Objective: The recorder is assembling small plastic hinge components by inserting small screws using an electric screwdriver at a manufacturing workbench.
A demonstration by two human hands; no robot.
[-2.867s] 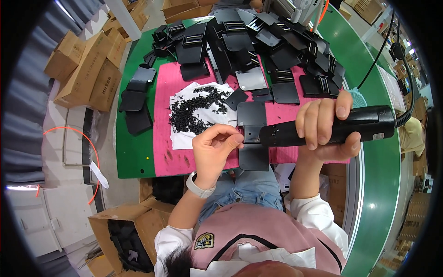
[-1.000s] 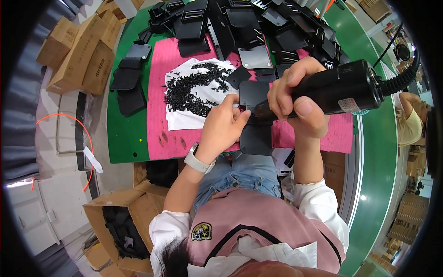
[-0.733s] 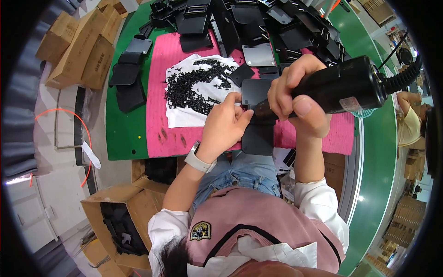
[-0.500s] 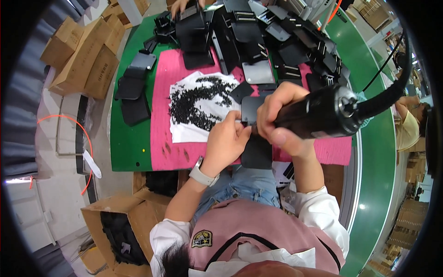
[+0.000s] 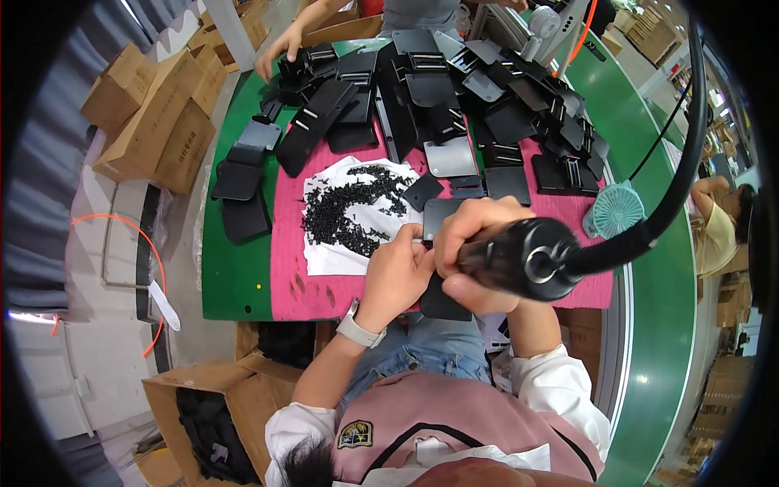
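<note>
My right hand (image 5: 480, 217) grips a black electric screwdriver (image 5: 519, 260), its cable running up to the right and its tip end hidden behind my fingers. Under it lies a black hinged plate bracket (image 5: 445, 302) near the table's front edge. My left hand (image 5: 393, 277) is closed at the bracket's middle, thumb and forefinger pinched beside the screwdriver's tip end; whether a screw is between them is hidden. Just left, a white cloth (image 5: 324, 261) carries a spread heap of small black screws (image 5: 331, 215). A small dark plate (image 5: 423, 192) rests by its right edge.
Several black plate brackets (image 5: 430, 89) pile along the far side of the pink mat (image 5: 304, 304). A teal fan (image 5: 618, 209) stands at the right. Across the table is another person's hand (image 5: 281, 49) by the black parts. An open carton (image 5: 243, 406) sits below left.
The screwdriver has tilted and shifted left and toward me with my right hand. A long black bracket now lies left of the pile. The other person's hand has moved left.
</note>
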